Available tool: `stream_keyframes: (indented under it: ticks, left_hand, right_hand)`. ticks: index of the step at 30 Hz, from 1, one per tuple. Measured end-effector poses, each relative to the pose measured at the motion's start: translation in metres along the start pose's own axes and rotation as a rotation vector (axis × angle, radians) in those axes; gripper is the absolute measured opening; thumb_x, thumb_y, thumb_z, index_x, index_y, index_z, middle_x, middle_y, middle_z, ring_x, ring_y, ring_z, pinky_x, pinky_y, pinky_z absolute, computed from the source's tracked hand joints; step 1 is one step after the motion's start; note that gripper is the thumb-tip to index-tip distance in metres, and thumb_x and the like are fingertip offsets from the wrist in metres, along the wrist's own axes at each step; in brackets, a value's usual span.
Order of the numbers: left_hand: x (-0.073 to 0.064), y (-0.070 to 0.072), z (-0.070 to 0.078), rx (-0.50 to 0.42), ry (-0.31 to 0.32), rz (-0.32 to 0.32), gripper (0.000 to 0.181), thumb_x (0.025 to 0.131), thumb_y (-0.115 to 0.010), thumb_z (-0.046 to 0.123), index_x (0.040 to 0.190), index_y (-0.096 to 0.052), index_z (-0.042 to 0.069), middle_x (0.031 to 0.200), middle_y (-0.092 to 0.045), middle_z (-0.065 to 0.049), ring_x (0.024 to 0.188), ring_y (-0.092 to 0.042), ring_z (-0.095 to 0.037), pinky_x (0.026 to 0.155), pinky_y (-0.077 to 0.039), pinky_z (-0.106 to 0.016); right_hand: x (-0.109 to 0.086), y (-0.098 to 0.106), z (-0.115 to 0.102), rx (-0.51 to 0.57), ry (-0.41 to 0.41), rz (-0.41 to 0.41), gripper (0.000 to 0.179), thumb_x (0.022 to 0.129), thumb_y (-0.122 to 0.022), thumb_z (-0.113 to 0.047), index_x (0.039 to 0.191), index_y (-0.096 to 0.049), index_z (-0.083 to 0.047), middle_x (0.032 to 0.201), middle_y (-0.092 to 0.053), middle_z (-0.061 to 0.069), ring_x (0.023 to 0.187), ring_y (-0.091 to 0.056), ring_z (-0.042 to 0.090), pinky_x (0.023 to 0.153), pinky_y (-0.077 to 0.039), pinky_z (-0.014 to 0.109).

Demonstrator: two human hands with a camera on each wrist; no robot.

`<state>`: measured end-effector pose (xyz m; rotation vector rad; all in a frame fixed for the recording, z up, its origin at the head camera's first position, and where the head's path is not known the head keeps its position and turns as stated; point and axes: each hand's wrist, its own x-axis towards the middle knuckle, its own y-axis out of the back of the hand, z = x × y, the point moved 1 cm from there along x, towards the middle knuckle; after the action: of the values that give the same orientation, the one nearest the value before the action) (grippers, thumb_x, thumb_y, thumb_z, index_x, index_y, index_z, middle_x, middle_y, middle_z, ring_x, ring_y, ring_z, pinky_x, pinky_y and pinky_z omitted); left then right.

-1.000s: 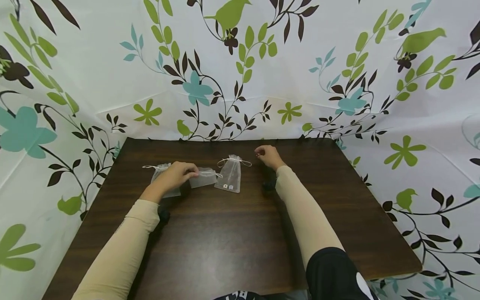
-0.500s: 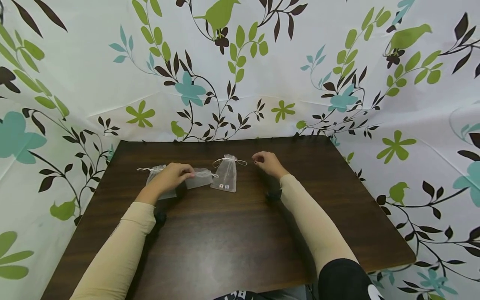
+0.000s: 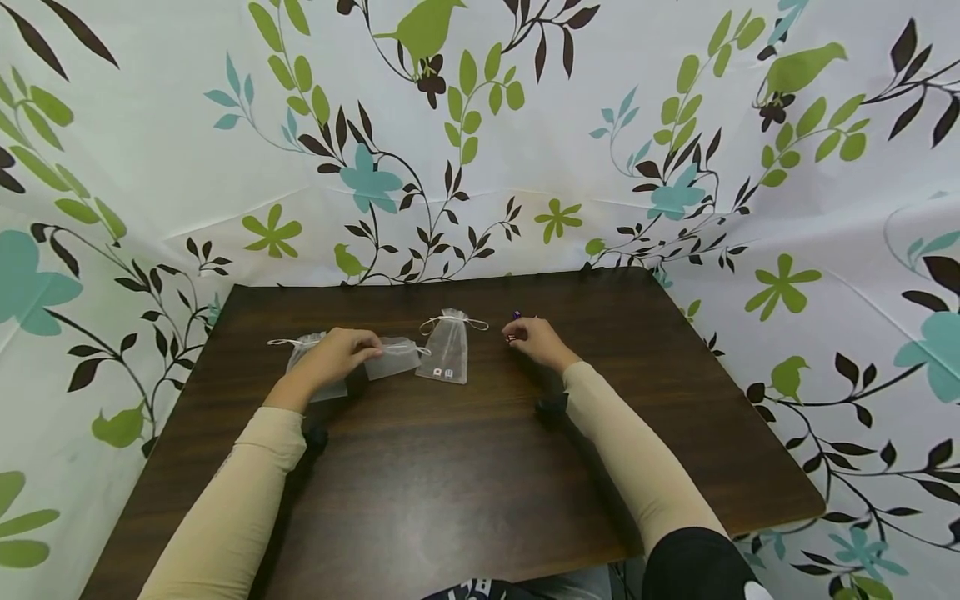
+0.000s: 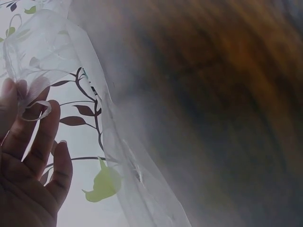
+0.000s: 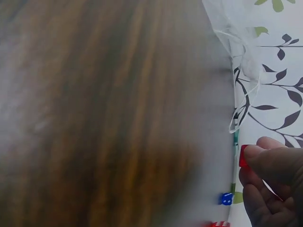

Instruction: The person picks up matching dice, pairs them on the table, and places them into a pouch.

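My left hand (image 3: pixel 337 357) pinches the edge of a sheer white drawstring pouch (image 3: pixel 393 358) between thumb and fingers; the pouch (image 4: pixel 40 45) shows close up in the left wrist view. Another sheer pouch (image 3: pixel 298 350) lies partly hidden beneath that hand. To the right, a third drawstring pouch (image 3: pixel 448 342) lies flat with small white dice (image 3: pixel 442 372) inside. My right hand (image 3: pixel 542 342) pinches a red die (image 5: pixel 243 156) between thumb and finger. Close by on the table sit a blue die (image 5: pixel 227 198) and red dice (image 5: pixel 219 224), the latter cut off by the frame.
The dark wooden table (image 3: pixel 450 475) ends at the back against a hanging cloth (image 3: pixel 480 167) printed with leaves and birds. The same cloth runs down both sides of the table.
The right hand has come slightly nearer the person, and a blue die now shows just beyond it. The left hand keeps its pinch on the pouch. The head view has shifted a little.
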<state>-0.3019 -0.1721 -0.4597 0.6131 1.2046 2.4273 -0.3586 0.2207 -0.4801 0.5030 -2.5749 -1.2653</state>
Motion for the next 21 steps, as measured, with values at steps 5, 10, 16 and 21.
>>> stream_keyframes:
  ticks: [5,10,16,21]
  left_hand:
    - [-0.001,0.000,-0.001,-0.012,0.004,0.001,0.007,0.095,-0.071,0.011,0.098,-0.074,0.006,0.089,-0.073,-0.006,0.074,-0.060,-0.014,0.070,-0.050,-0.039]
    - [-0.001,0.001,0.000,-0.013,0.000,0.002,0.007,0.095,-0.071,0.010,0.098,-0.074,0.006,0.090,-0.073,-0.005,0.073,-0.059,-0.014,0.070,-0.050,-0.039]
    - [-0.002,-0.001,0.000,-0.012,0.007,0.002,0.007,0.095,-0.071,0.011,0.099,-0.074,0.006,0.090,-0.074,-0.004,0.074,-0.061,-0.013,0.070,-0.051,-0.038]
    - [-0.002,-0.001,0.000,-0.026,0.008,-0.009,0.008,0.095,-0.070,0.011,0.100,-0.074,0.005,0.090,-0.073,-0.004,0.075,-0.061,-0.013,0.070,-0.051,-0.039]
  right_hand:
    - [-0.005,-0.004,0.007,-0.004,-0.024,-0.048,0.025,0.094,-0.070,0.000,0.119,-0.071,0.000,0.113,-0.072,0.012,0.107,-0.067,0.025,0.094,-0.053,0.038]
    - [-0.007,-0.006,0.012,-0.005,-0.011,-0.055,0.027,0.094,-0.070,0.001,0.120,-0.071,0.000,0.116,-0.072,0.013,0.109,-0.067,0.026,0.096,-0.053,0.039]
    - [-0.007,-0.007,0.011,-0.023,0.002,-0.048,0.026,0.094,-0.069,0.001,0.120,-0.071,0.000,0.114,-0.072,0.012,0.107,-0.067,0.026,0.095,-0.053,0.040]
    - [-0.008,-0.007,0.009,-0.018,-0.010,-0.058,0.026,0.094,-0.069,0.002,0.121,-0.070,0.001,0.114,-0.071,0.012,0.107,-0.067,0.026,0.094,-0.053,0.039]
